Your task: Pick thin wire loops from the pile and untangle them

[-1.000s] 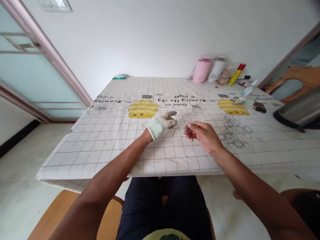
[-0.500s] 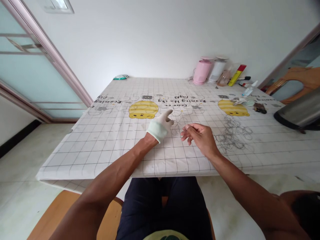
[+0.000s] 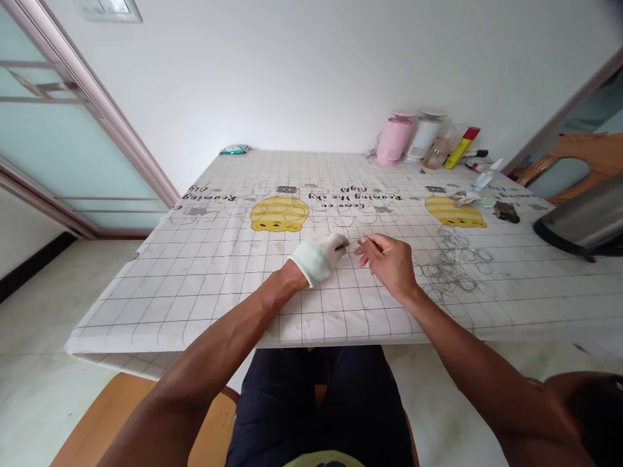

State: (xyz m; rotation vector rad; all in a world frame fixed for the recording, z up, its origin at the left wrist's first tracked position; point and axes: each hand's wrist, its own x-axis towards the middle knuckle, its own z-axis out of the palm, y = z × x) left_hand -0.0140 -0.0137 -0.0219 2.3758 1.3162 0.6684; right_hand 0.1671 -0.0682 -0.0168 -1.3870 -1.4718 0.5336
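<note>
My left hand (image 3: 325, 254) wears a white glove with a pale green cuff. Its fingers are closed, and whatever they may hold is too small to make out. Just to its right is my bare right hand (image 3: 387, 258), with thumb and forefinger pinched together on something too fine to see. A narrow gap separates the two hands above the checked tablecloth (image 3: 204, 285). Beside my right hand, on its right, lies a loose tangle of thin dark wire or thread (image 3: 455, 263).
At the back right stand a pink cylinder (image 3: 394, 139), a white cylinder (image 3: 422, 137), a clear bottle (image 3: 437, 152) and a yellow-red box (image 3: 461, 148). A metal kettle (image 3: 584, 217) is at the right edge. A green packet (image 3: 235, 149) lies at the back left.
The gloved fingers of my left hand, spread before, have closed, and that hand has moved slightly right and down. My right hand has shifted slightly; the fine loops between the hands no longer show.
</note>
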